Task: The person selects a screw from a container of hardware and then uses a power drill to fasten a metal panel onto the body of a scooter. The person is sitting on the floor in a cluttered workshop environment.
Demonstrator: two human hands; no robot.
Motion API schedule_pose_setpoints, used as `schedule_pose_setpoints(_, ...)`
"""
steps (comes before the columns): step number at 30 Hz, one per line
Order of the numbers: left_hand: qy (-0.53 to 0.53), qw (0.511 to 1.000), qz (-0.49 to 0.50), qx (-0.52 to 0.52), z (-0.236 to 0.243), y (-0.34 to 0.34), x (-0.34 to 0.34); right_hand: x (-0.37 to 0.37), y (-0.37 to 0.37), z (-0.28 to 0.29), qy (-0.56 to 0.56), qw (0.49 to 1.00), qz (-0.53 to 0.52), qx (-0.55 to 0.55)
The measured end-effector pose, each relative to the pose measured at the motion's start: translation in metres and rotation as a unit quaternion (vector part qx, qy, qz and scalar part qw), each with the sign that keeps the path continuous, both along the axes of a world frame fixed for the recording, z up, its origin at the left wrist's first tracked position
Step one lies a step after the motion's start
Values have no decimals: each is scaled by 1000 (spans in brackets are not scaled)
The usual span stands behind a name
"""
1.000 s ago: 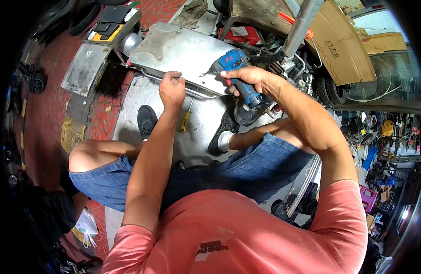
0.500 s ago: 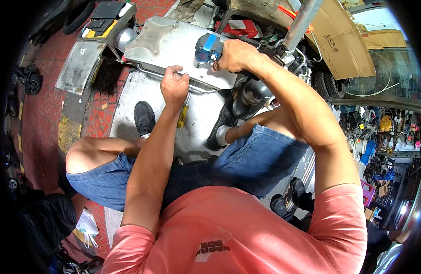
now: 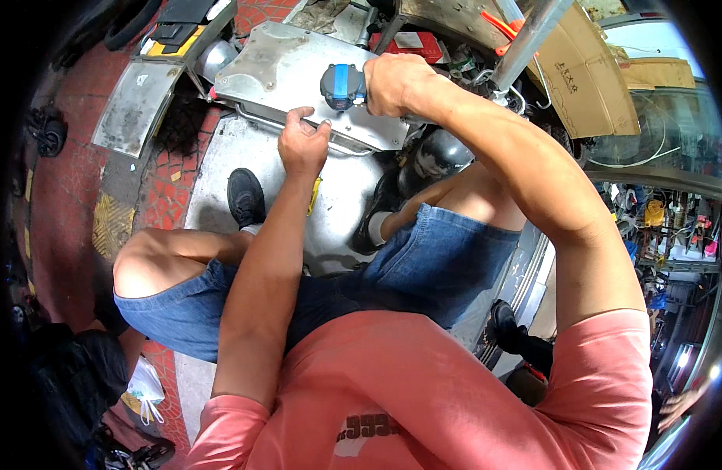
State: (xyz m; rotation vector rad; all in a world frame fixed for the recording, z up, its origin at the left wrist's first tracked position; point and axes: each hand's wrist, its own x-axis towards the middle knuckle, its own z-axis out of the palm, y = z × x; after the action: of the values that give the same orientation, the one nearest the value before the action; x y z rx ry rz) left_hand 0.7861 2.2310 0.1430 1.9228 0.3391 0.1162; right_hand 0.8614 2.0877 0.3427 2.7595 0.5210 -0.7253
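Observation:
My right hand (image 3: 392, 84) is closed round the grip of a blue and black power driver (image 3: 343, 84), seen from its rear end. The tool stands over the lid of a flat silver metal case (image 3: 290, 66), near the front right; its tip is hidden. My left hand (image 3: 302, 145) rests at the case's front edge, thumb and forefinger apart, the other fingers partly hidden. Below that edge runs a metal bar handle (image 3: 259, 121). Behind my left forearm shows part of a yellow-handled screwdriver (image 3: 315, 192).
A dark rounded metal part (image 3: 435, 160) is beside my right leg. A grey pole (image 3: 533, 43) rises at the right, before a cardboard sheet (image 3: 592, 74). Another metal box (image 3: 138, 106) stands left. Part of another person's hand (image 3: 678, 403) shows at the far right.
The driver and my right hand have shifted slightly left, and the tool now stands more upright. My left hand stays at the case's edge. The screwdriver is more covered by my forearm.

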Motion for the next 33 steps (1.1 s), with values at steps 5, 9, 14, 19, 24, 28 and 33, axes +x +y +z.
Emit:
schedule_pose_setpoints(5,-18,999,5,-41,-11,3,2,-7,-16,-11,19,991,-127,27)
schedule_pose_setpoints(9,41,999,-9,-33,8,-4,1,-24,-14,-13,-12,980,-184,72)
schedule_pose_setpoints(14,47,999,-4,-14,14,-7,0,-11,-6,-20,-20,979,-190,75)
schedule_pose_setpoints(19,-1,1000,27,-11,5,-2,-2,-4,-6,-36,-32,977,-186,100)
schedule_pose_setpoints(24,-19,998,53,-7,-1,-1,-1,19,-12,-52,-29,975,-191,113)
schedule_pose_setpoints(28,11,985,113,-132,-15,2,-3,21,-9,-54,-8,975,-195,109)
schedule_pose_setpoints(33,14,970,139,-201,-27,9,3,27,-18,-49,4,977,-175,124)
